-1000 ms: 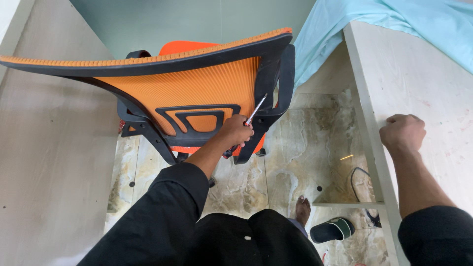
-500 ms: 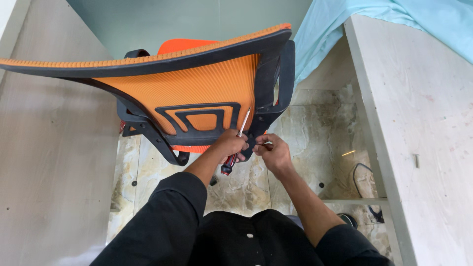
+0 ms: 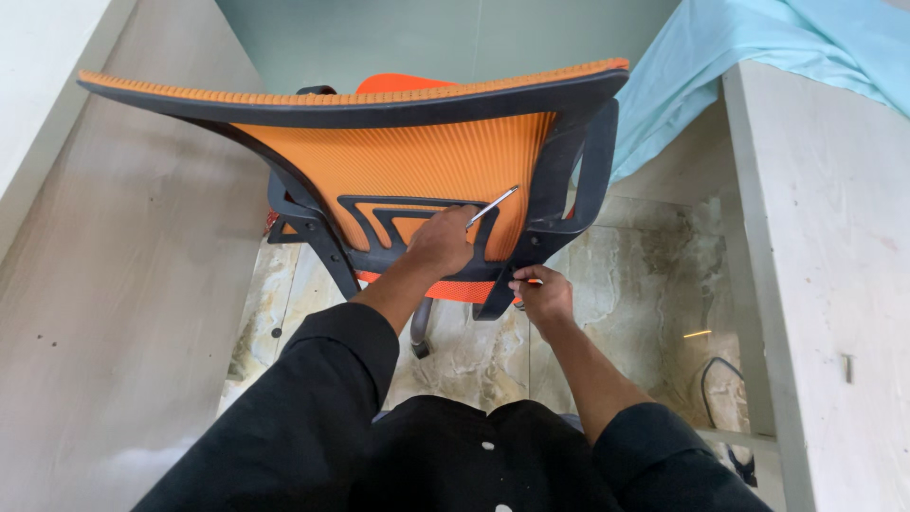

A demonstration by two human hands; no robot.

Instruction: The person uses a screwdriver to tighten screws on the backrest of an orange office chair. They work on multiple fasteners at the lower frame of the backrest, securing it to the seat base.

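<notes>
Head view, left hand (image 3: 442,243) gripping screwdriver (image 3: 493,206) now raised, right hand (image 3: 542,295) still pinching chair frame (image 3: 512,270).

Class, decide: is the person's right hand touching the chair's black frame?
Touching. The head view shows the right hand with its fingers closed on the lower end of the black frame, no gap.

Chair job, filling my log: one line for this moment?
left hand: holds screwdriver | right hand: on chair frame

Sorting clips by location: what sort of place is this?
Probably a room in a home: marble-look tiled floor, light blue bedsheet over a pale board surface, orange mesh office chair.
</notes>
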